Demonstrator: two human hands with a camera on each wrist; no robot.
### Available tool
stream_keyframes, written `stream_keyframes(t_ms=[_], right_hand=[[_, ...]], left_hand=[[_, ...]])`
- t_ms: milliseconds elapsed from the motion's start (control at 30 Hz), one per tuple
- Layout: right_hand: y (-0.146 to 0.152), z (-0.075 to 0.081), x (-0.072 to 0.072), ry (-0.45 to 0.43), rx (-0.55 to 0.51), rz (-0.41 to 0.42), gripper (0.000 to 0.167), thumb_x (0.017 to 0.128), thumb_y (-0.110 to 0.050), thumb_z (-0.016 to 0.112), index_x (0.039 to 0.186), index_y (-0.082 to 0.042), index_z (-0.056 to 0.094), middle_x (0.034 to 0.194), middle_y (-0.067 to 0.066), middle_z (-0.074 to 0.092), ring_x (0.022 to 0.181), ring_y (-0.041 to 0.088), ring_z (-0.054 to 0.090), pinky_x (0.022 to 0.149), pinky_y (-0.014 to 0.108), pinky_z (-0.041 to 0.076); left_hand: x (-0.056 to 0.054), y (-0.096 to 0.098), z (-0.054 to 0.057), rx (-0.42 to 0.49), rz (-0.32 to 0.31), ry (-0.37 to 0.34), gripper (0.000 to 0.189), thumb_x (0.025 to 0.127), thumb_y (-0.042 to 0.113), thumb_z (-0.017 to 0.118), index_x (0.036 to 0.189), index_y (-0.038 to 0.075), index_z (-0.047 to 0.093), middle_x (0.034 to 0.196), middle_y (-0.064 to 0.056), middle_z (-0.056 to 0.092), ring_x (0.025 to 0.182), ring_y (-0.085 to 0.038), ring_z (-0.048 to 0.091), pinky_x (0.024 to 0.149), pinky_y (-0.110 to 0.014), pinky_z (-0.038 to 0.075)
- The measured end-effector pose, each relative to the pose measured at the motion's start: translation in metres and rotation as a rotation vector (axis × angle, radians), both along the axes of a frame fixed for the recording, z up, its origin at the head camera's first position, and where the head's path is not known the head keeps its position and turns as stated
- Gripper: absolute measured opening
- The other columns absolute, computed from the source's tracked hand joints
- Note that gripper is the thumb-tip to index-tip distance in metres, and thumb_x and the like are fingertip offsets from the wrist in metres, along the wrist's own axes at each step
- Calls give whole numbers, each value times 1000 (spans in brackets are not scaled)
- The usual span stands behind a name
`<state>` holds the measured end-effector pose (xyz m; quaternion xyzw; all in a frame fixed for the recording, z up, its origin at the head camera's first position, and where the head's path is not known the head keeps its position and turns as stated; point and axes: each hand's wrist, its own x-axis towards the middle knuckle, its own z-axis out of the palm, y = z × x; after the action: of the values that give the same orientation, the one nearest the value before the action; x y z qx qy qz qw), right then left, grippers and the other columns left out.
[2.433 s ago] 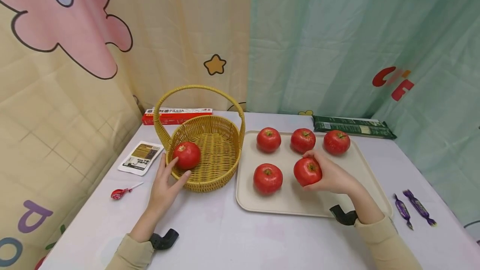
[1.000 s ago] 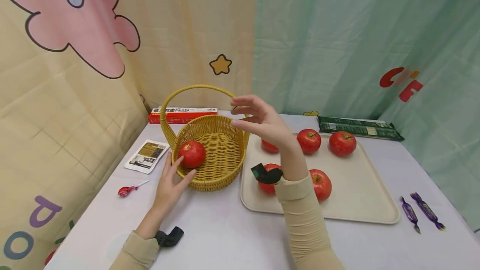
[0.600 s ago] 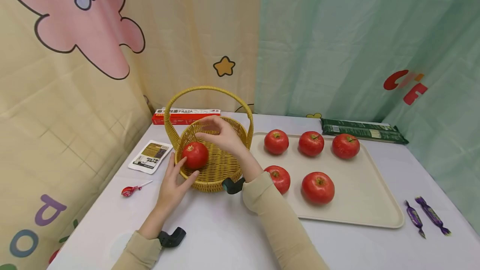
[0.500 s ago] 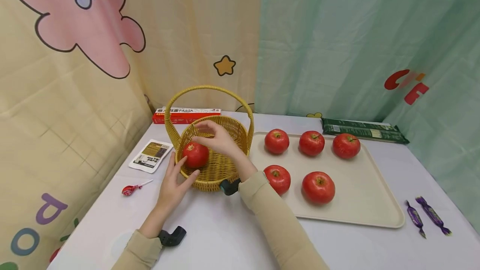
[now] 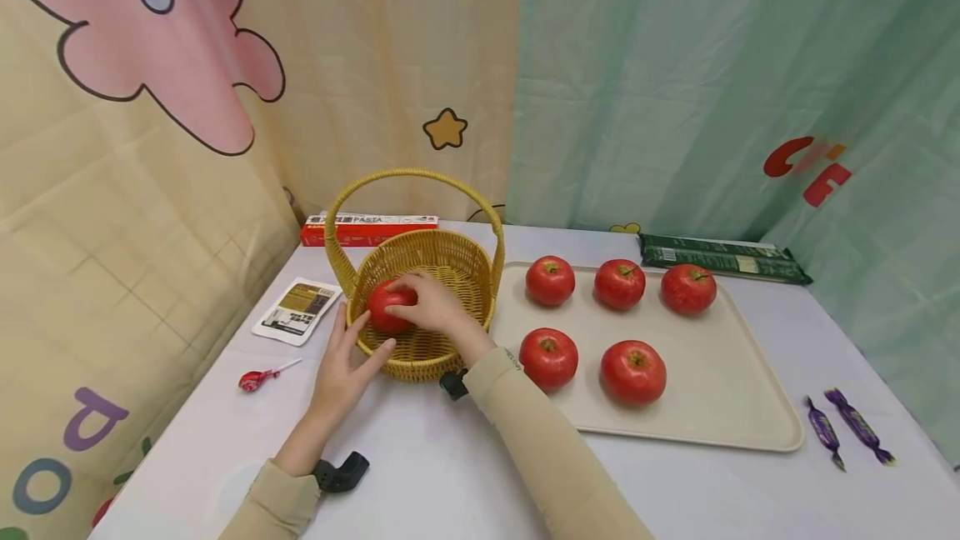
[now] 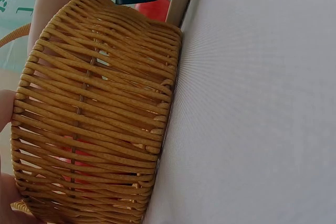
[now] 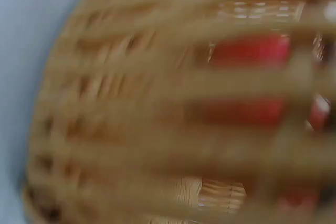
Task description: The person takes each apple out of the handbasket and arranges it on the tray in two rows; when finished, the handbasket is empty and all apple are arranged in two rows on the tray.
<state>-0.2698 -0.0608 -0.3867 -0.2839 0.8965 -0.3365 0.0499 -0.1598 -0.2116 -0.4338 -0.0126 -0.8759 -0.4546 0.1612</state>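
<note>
A red pomegranate (image 5: pixel 380 307) sits at the left side of a yellow wicker basket (image 5: pixel 420 370) with a tall arched handle. My right hand (image 5: pixel 435 307) reaches over the basket's front rim and grips the pomegranate from the right, covering part of it. With fingers spread, my left hand (image 5: pixel 339 377) touches the basket's front left rim. The left wrist view shows the woven basket wall (image 6: pixel 100 108) up close, with red showing through the gaps. Blurred weave (image 7: pixel 121 119) fills most of the right wrist view, red behind it.
Right of the basket lies a beige tray (image 5: pixel 720 390) bearing several red apples (image 5: pixel 633 373). Behind are a red pasta box (image 5: pixel 367 232) and green packets (image 5: pixel 723 258). A white sachet (image 5: pixel 296 312) and lollipop (image 5: pixel 255 379) lie left, two purple candies (image 5: pixel 858 426) right.
My right hand let go of an apple on the tray, moved left over the basket and came down onto the pomegranate. My left hand has stayed at the basket rim.
</note>
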Motion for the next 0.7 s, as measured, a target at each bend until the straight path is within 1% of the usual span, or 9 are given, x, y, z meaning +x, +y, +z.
stream_keyframes(t_ms=[67,100,200,300,400,467,533,633,700], right_hand=[[3,2,2,21,48,-65,39,86,-45,65,114,-18,63,122,1,53,106,18,55,89,37,47],[4,3,2,25,60,-85,38,86,-45,65,112,-18,62,119,0,53,104,17,56,88,35,48],[7,4,2,34,68,-104,35,87,-43,64,108,-16,61,123,0,52,104,17,56,88,33,48],[8,1,0,29,27,-72,33,89,-39,63,111,-14,58,121,2,53,103,16,56,88,30,48],[8,-1,-1,15,4,-29,41,91,-34,60,123,-11,51,124,5,51,108,18,54,92,31,46],[8,0,-2,18,30,0,50,92,-34,59,135,-13,44,130,7,48,114,20,51,95,35,45],[9,3,-2,23,77,30,57,93,-33,58,143,-17,38,137,10,40,119,24,47,98,40,42],[12,5,-2,31,131,59,56,93,-33,57,145,-25,37,138,12,36,119,27,45,98,44,41],[13,4,-2,27,132,51,53,93,-34,58,142,-25,42,137,11,36,118,26,46,97,43,42]], left_hand=[[0,0,0,1,2,-9,68,87,37,66,139,1,41,156,-15,3,141,-36,9,107,-61,17],[1,-1,0,2,3,-12,68,87,37,66,139,0,41,156,-15,3,141,-36,9,107,-61,17],[1,-1,0,7,6,-24,69,87,37,65,139,0,40,156,-13,2,141,-36,9,107,-61,16],[2,-2,0,9,6,-18,69,87,37,66,140,1,40,156,-13,1,141,-36,8,107,-61,16],[1,-2,0,15,4,-14,69,87,37,66,140,1,41,157,-12,1,141,-35,8,107,-60,16],[1,-1,0,16,1,-12,69,86,37,66,140,1,41,157,-12,1,141,-35,8,107,-60,15],[0,-1,-1,15,-1,-12,69,86,37,66,140,1,41,157,-12,1,141,-35,8,107,-60,16],[0,-1,0,10,-6,-13,70,86,38,66,140,1,40,157,-12,0,141,-35,7,107,-61,16],[0,-1,0,9,-8,-13,70,86,38,66,140,2,40,157,-12,0,141,-35,7,107,-61,16]])
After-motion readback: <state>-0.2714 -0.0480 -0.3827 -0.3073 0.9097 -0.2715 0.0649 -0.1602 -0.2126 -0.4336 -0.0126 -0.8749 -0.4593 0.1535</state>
